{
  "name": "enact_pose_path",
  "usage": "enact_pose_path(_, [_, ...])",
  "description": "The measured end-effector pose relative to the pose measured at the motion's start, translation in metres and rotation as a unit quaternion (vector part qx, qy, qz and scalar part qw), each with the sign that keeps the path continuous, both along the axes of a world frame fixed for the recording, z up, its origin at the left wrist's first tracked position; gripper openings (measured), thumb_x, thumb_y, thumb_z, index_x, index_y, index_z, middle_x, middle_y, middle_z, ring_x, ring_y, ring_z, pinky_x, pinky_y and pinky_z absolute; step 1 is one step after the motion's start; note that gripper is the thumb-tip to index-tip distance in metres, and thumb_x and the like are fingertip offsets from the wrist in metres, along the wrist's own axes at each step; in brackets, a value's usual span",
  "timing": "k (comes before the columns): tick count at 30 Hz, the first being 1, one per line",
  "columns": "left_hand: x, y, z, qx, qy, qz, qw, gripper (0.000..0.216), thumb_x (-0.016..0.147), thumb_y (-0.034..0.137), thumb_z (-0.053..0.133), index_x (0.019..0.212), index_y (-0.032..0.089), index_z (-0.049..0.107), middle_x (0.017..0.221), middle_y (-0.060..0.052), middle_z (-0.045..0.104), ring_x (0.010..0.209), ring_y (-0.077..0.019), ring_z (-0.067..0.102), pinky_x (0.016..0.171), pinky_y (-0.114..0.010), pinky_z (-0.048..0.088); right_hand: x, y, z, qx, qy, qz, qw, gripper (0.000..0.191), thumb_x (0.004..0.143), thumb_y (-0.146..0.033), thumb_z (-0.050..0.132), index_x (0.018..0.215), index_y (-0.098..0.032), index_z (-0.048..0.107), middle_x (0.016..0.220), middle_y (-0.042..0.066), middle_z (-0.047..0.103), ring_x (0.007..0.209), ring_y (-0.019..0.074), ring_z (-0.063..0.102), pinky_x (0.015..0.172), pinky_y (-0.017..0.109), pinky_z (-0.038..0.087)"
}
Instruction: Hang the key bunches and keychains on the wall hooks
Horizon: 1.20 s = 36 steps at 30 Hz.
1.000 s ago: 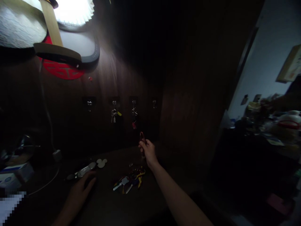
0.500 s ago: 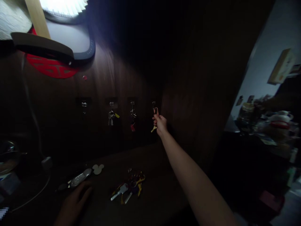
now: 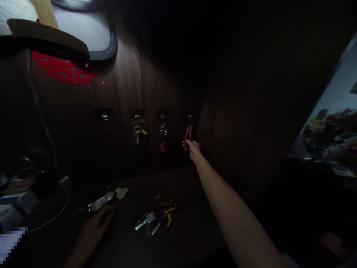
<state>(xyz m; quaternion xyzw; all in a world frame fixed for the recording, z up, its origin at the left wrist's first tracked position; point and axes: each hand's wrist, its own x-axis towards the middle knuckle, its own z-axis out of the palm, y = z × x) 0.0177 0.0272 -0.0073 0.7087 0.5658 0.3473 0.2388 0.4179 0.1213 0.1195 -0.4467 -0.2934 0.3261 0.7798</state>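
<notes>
My right hand [image 3: 192, 149] reaches up to the dark wooden wall and pinches a red key ring [image 3: 187, 133] that hangs from the rightmost hook [image 3: 190, 119]. Two hooks to its left carry key bunches, one with a yellow tag [image 3: 137, 133] and one with a red tag [image 3: 163, 137]. The leftmost hook [image 3: 105, 117] looks bare. My left hand [image 3: 93, 227] lies flat on the dark counter, fingers stretched out, next to a silvery oblong object [image 3: 102, 201]. A pile of coloured keys [image 3: 156, 217] lies on the counter between my arms.
A lamp arm and a dark round-edged panel [image 3: 92, 41] hang at the upper left over a red paper cutout [image 3: 64, 70]. A cable and plug [image 3: 64, 183] run down the left side. Boxes [image 3: 13, 208] sit far left. Cluttered shelves [image 3: 329, 141] stand at right.
My right hand rose from above the key pile to the rightmost hook with the red key ring in it, which now hangs there. My left hand stayed in place.
</notes>
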Motion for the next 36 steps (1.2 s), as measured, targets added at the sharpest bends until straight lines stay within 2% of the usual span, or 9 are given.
enact_pose_path(8, [0.006,-0.009,0.009,0.025,-0.021,-0.004,0.999,0.025,0.072,0.044,0.05,0.081,0.026,0.064,0.09,0.0,0.072,0.086,-0.0222,0.066,0.078,-0.032,0.051,-0.009,-0.024,-0.042,0.005,0.047,0.024,0.999,0.009,0.079,-0.027,0.06,0.074,-0.02,0.056,0.068,0.0,0.069,0.06,0.0099,0.064,0.049,0.017,0.047])
enact_pose_path(14, [0.005,-0.014,0.009,0.039,-0.004,-0.017,0.999,0.025,0.077,0.041,0.046,0.086,0.025,0.063,0.094,0.0,0.07,0.089,-0.0201,0.065,0.081,-0.03,0.049,-0.027,-0.042,-0.067,-0.012,0.036,0.048,0.998,0.013,0.069,-0.027,0.069,0.076,-0.021,0.059,0.07,0.001,0.069,0.062,0.0126,0.065,0.051,0.021,0.048])
enact_pose_path(17, [0.002,-0.013,0.007,0.08,0.027,-0.02,0.996,0.026,0.08,0.038,0.043,0.089,0.024,0.063,0.097,-0.002,0.069,0.092,-0.02,0.064,0.083,-0.031,0.048,-0.048,-0.053,-0.084,-0.034,0.02,0.068,0.997,0.016,0.064,-0.025,0.071,0.075,-0.02,0.061,0.066,0.001,0.068,0.057,0.0125,0.063,0.049,0.021,0.047])
enact_pose_path(20, [0.0,-0.01,0.004,0.153,0.1,0.038,0.982,0.03,0.082,0.032,0.04,0.099,0.022,0.063,0.111,-0.008,0.065,0.106,-0.0241,0.057,0.091,-0.038,0.043,-0.077,-0.067,-0.1,-0.077,-0.038,0.111,0.99,0.019,0.059,-0.027,0.072,0.074,-0.018,0.063,0.063,0.001,0.067,0.054,0.0114,0.061,0.048,0.02,0.044])
enact_pose_path(23, [0.001,-0.009,0.0,0.175,0.195,0.115,0.958,0.038,0.081,0.029,0.044,0.114,0.018,0.058,0.125,-0.014,0.057,0.119,-0.0305,0.047,0.097,-0.048,0.036,-0.106,-0.084,-0.111,-0.076,-0.137,0.155,0.976,0.022,0.059,-0.033,0.07,0.073,-0.017,0.064,0.062,0.001,0.066,0.053,0.0121,0.059,0.05,0.022,0.044])
enact_pose_path(26, [0.004,-0.012,-0.001,0.18,0.242,0.093,0.949,0.038,0.082,0.03,0.045,0.117,0.02,0.056,0.123,-0.013,0.058,0.117,-0.0289,0.049,0.102,-0.05,0.028,-0.126,-0.099,-0.116,-0.049,-0.246,0.178,0.951,0.02,0.067,-0.037,0.062,0.076,-0.018,0.065,0.065,0.001,0.066,0.056,0.0144,0.06,0.057,0.027,0.046])
enact_pose_path(28, [0.006,-0.016,0.001,0.191,0.247,0.057,0.948,0.034,0.084,0.029,0.044,0.113,0.023,0.059,0.116,-0.01,0.063,0.11,-0.0263,0.054,0.102,-0.048,0.028,-0.131,-0.107,-0.117,-0.037,-0.32,0.157,0.934,0.019,0.072,-0.036,0.058,0.078,-0.02,0.065,0.07,0.001,0.067,0.064,0.0169,0.063,0.063,0.029,0.047])
enact_pose_path(31, [0.008,-0.024,0.007,0.199,0.245,0.022,0.949,0.029,0.085,0.032,0.042,0.1,0.023,0.065,0.103,-0.009,0.067,0.099,-0.0249,0.058,0.093,-0.042,0.037,-0.128,-0.113,-0.117,-0.028,-0.395,0.102,0.913,0.018,0.074,-0.035,0.054,0.079,-0.022,0.066,0.077,0.002,0.068,0.076,0.0199,0.063,0.071,0.031,0.046])
enact_pose_path(36, [0.006,-0.029,0.015,0.178,0.25,0.037,0.951,0.036,0.089,0.034,0.033,0.083,0.02,0.066,0.086,-0.007,0.068,0.087,-0.0214,0.061,0.083,-0.036,0.041,-0.119,-0.109,-0.124,-0.033,-0.396,0.047,0.916,0.022,0.075,-0.037,0.051,0.08,-0.02,0.065,0.077,0.004,0.068,0.075,0.0204,0.063,0.07,0.03,0.046])
